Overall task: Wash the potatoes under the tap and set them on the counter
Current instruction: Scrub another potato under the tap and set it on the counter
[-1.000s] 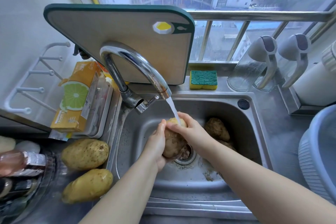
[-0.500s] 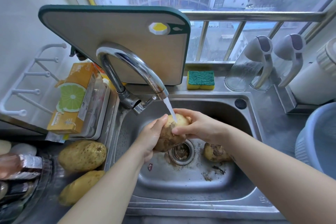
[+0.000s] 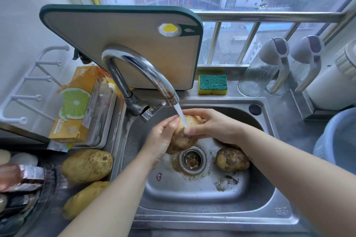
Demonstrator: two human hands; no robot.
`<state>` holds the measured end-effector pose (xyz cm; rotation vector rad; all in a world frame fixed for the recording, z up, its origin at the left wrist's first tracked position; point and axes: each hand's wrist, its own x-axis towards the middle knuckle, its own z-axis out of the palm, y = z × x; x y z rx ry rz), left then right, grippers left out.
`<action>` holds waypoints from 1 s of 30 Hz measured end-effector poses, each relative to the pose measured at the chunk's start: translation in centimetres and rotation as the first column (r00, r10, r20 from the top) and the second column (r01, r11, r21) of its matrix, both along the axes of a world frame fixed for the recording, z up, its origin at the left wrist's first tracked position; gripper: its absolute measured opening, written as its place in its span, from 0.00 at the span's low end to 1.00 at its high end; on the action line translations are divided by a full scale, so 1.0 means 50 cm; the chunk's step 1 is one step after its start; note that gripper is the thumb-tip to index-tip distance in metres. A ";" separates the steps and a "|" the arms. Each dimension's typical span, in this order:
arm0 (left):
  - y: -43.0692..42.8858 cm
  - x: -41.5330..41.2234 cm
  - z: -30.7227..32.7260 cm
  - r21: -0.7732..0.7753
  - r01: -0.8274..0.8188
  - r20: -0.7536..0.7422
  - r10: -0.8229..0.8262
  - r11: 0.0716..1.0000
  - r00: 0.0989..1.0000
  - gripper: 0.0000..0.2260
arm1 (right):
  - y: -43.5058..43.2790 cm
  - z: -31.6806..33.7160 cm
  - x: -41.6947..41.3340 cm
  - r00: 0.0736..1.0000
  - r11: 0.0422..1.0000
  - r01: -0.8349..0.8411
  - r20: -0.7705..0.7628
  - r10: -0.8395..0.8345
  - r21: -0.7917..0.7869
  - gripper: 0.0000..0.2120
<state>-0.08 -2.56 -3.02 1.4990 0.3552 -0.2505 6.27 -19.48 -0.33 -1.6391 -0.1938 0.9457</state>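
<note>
Both hands are over the sink (image 3: pixel 212 219), holding one potato (image 3: pixel 181 136) just up and left of the drain strainer (image 3: pixel 192 159). The left hand (image 3: pixel 161 140) cups it from the left with fingers curled round its side. The right hand (image 3: pixel 213 125) grips the top end from the right, thumb pressed on the front. The water stream (image 3: pixel 181 115) from the tap (image 3: pixel 138 67) lands right on the top of the potato, between the two hands. The lower half is brown and muddy, while the top looks cleaner.

Right of the drain, a dirty potato (image 3: pixel 232 158) lies on the basin floor, close to the right forearm. Something brown pokes out behind that wrist, but I can't tell what it is. Below the drain the basin floor is open steel with a few bits of grit.

Left of the drain, past the sink rim, two cleaner potatoes sit on the counter (image 3: pixel 55 157): the bigger potato (image 3: pixel 87 165) is close to the rim, and the second potato (image 3: pixel 82 200) lies nearer the camera, partly under the left forearm. An orange box (image 3: pixel 77 106) hems that spot in from behind.

Behind the drain, a cutting board (image 3: pixel 119 44) leans against the window rail and a sponge (image 3: pixel 212 84) sits just beside it. Far right, the edge of a blue basin (image 3: pixel 339 140) crowds the counter.
</note>
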 end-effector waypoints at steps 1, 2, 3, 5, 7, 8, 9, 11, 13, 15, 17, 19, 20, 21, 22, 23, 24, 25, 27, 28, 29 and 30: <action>-0.001 0.002 0.003 0.022 0.000 0.020 -0.001 1.000 1.000 0.26 | 0.005 0.003 -0.002 0.998 0.999 0.014 0.063 -0.012 -0.034 0.28; -0.001 0.004 0.006 0.040 0.001 0.036 -0.002 0.999 0.999 0.27 | 0.013 0.005 -0.004 0.990 0.997 0.020 0.140 -0.009 -0.076 0.29; 0.000 0.006 0.008 0.047 0.002 0.046 -0.004 0.999 0.999 0.28 | 0.018 0.007 -0.006 0.980 0.993 0.012 0.201 0.011 -0.115 0.30; 0.005 0.007 0.008 0.038 0.001 0.052 -0.003 0.999 0.999 0.27 | 0.018 0.010 -0.002 0.973 0.991 -0.028 0.223 0.058 -0.134 0.32; 0.010 0.006 0.007 0.029 -0.004 0.047 0.003 1.000 0.999 0.27 | 0.007 0.020 0.010 0.986 0.992 -0.081 0.141 0.093 -0.094 0.30; 0.010 0.006 0.006 0.026 -0.008 0.047 0.007 1.000 0.999 0.27 | 0.005 0.024 0.015 0.988 0.993 -0.095 0.116 0.104 -0.075 0.28; 0.008 0.007 0.005 0.031 -0.014 0.050 0.013 0.999 0.999 0.27 | 0.006 0.024 0.017 0.988 0.993 -0.088 0.124 0.097 -0.077 0.27; 0.004 0.010 0.009 0.046 -0.026 0.070 0.023 0.999 0.997 0.27 | 0.016 0.018 0.016 0.979 0.991 -0.029 0.196 0.054 -0.132 0.28; 0.004 0.013 0.009 0.045 -0.029 0.073 0.026 0.999 0.997 0.27 | 0.029 0.016 0.010 0.969 0.988 -0.005 0.243 0.043 -0.157 0.30; 0.007 0.012 0.007 0.035 -0.027 0.069 0.024 0.999 0.997 0.26 | 0.030 0.020 0.008 0.955 0.984 -0.072 0.273 0.115 -0.163 0.34; 0.010 0.007 0.003 0.010 -0.041 0.051 0.041 0.999 0.998 0.26 | 0.019 0.031 0.013 0.941 0.969 -0.150 0.272 0.201 -0.197 0.34; 0.006 0.006 0.001 -0.032 -0.080 0.000 0.080 0.996 0.997 0.24 | 0.006 0.042 0.018 0.950 0.965 -0.173 0.225 0.217 -0.199 0.33; 0.003 0.006 0.002 -0.049 -0.102 -0.033 0.101 0.994 0.994 0.24 | 0.003 0.044 0.017 0.960 0.969 -0.169 0.194 0.203 -0.179 0.32; -0.001 0.007 0.002 -0.056 -0.122 -0.065 0.119 0.991 0.991 0.23 | 0.001 0.045 0.015 0.969 0.975 -0.155 0.167 0.181 -0.158 0.31; -0.003 0.008 0.001 -0.050 -0.133 -0.093 0.128 0.990 0.987 0.22 | 0.002 0.044 0.012 0.977 0.981 -0.132 0.148 0.153 -0.144 0.31; -0.006 0.007 0.000 -0.040 -0.132 -0.114 0.127 0.990 0.985 0.21 | 0.005 0.042 0.008 0.982 0.984 -0.106 0.139 0.126 -0.143 0.30; -0.009 0.006 0.000 -0.036 -0.134 -0.130 0.128 0.990 0.983 0.19 | 0.007 0.039 0.004 0.984 0.984 -0.082 0.143 0.105 -0.158 0.30; -0.011 0.003 0.002 -0.044 -0.141 -0.140 0.133 0.989 0.981 0.16 | 0.009 0.036 -0.001 0.984 0.982 -0.064 0.152 0.092 -0.176 0.29; -0.015 0.000 0.002 -0.054 -0.152 -0.166 0.142 0.987 0.976 0.16 | 0.010 0.027 -0.010 0.989 0.985 -0.030 0.136 0.054 -0.171 0.29; -0.018 -0.003 0.002 -0.048 -0.150 -0.185 0.139 0.987 0.973 0.17 | 0.010 0.022 -0.015 0.994 0.988 -0.004 0.109 0.021 -0.152 0.28; -0.020 -0.004 0.001 -0.041 -0.149 -0.204 0.138 0.988 0.969 0.18 | 0.011 0.019 -0.020 0.997 0.991 0.025 0.078 -0.015 -0.132 0.26; -0.022 -0.006 0.001 -0.037 -0.148 -0.220 0.137 0.988 0.966 0.17 | 0.012 0.016 -0.026 0.998 0.992 0.052 0.051 -0.047 -0.118 0.23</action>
